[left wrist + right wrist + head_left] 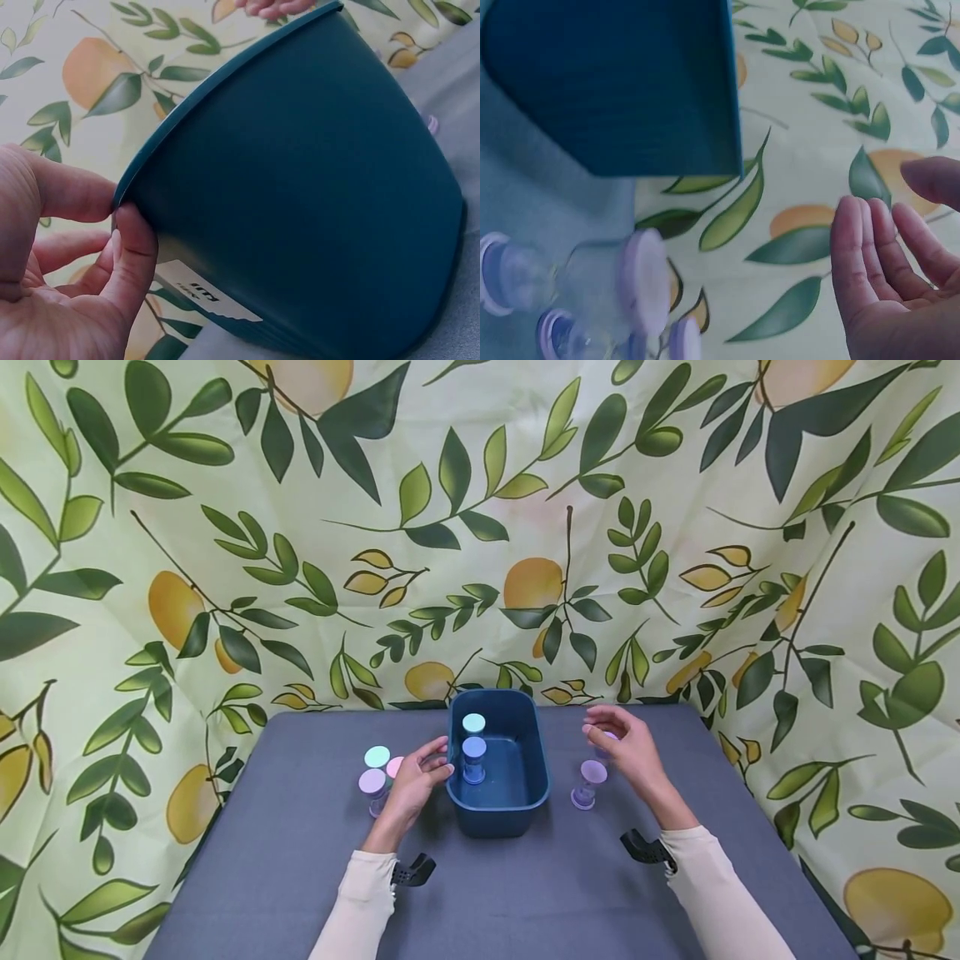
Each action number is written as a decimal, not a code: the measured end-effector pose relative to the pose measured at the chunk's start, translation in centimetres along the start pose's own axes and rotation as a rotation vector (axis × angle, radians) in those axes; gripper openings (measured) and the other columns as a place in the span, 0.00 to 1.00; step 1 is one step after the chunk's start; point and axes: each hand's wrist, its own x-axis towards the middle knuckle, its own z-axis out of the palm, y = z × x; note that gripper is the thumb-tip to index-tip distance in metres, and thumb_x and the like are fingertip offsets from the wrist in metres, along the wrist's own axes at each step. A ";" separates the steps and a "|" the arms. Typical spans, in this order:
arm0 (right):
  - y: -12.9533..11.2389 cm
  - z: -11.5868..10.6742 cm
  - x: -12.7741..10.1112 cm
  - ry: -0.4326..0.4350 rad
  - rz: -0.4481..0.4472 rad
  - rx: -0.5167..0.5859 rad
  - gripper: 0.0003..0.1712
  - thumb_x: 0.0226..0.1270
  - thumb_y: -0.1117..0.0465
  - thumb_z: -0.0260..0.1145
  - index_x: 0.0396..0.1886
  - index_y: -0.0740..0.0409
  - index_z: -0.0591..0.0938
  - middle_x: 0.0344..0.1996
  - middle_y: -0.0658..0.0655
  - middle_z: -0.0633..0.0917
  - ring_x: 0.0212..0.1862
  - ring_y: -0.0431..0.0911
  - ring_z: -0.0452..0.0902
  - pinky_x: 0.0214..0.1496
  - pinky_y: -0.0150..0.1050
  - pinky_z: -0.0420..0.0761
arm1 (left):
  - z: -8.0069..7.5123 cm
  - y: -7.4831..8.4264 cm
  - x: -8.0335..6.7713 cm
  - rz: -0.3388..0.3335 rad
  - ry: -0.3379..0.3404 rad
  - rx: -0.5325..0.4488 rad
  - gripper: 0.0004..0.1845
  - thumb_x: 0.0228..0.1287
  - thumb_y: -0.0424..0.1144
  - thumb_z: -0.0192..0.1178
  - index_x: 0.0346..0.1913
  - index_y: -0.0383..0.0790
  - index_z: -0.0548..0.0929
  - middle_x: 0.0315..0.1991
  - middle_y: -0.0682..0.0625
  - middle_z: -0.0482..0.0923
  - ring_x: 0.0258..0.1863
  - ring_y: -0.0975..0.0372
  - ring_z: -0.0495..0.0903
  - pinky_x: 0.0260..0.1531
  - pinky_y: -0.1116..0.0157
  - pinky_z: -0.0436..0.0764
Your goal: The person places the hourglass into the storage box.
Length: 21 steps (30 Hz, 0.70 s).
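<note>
Forearms in cream sleeves reach out over the grey worktop [300, 860], one on each side of the dark teal plastic bin [525, 793] standing at its middle. Your left hand [415, 785] lies against the bin's left wall; in the left wrist view its fingers [135, 255] and thumb pinch the rim, so that grip is closed on the bin. Your right hand [633, 752] hovers to the right of the bin, apart from it, fingers relaxed and spread, its grip holding nothing. Just beside that hand stand two clear hourglass-shaped timers with lilac caps [590, 783], one partly hidden behind the palm. Inside the bin stand two more upright timers, one with a mint cap [474, 724] and one with a periwinkle cap [474, 758]. Behind your left hand a cluster of timers with mint, pink and lilac caps [377, 772] stands on the worktop.
</note>
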 end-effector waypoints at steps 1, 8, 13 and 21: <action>0.2 -0.3 -0.1 0.020 -0.001 -0.005 0.21 0.67 0.58 0.67 0.55 0.64 0.78 0.43 0.56 0.84 0.40 0.33 0.81 0.43 0.28 0.83 | 0.0 0.0 0.0 0.000 0.001 -0.002 0.28 0.64 0.28 0.60 0.68 0.41 0.72 0.63 0.41 0.73 0.54 0.56 0.77 0.56 0.59 0.80; 1.7 -1.6 -1.1 0.147 0.020 -0.040 0.20 0.66 0.59 0.68 0.54 0.65 0.79 0.37 0.37 0.82 0.40 0.27 0.78 0.41 0.23 0.78 | 0.2 -0.1 0.1 -0.013 0.014 -0.004 0.28 0.64 0.30 0.61 0.68 0.42 0.73 0.63 0.42 0.73 0.55 0.55 0.77 0.55 0.60 0.80; 3.0 -2.1 -1.4 0.200 0.035 -0.081 0.21 0.66 0.59 0.68 0.54 0.65 0.80 0.40 0.39 0.82 0.42 0.26 0.75 0.43 0.19 0.75 | 0.2 -0.1 0.1 -0.012 0.013 -0.012 0.28 0.64 0.29 0.61 0.68 0.41 0.73 0.63 0.41 0.73 0.55 0.55 0.77 0.54 0.60 0.80; 5.2 -2.4 -0.9 0.256 0.116 -0.104 0.23 0.67 0.56 0.67 0.59 0.60 0.76 0.48 0.48 0.78 0.48 0.29 0.71 0.45 0.19 0.72 | 0.1 -0.2 0.1 -0.001 0.008 -0.023 0.28 0.64 0.29 0.61 0.68 0.41 0.73 0.63 0.41 0.73 0.54 0.55 0.77 0.51 0.64 0.81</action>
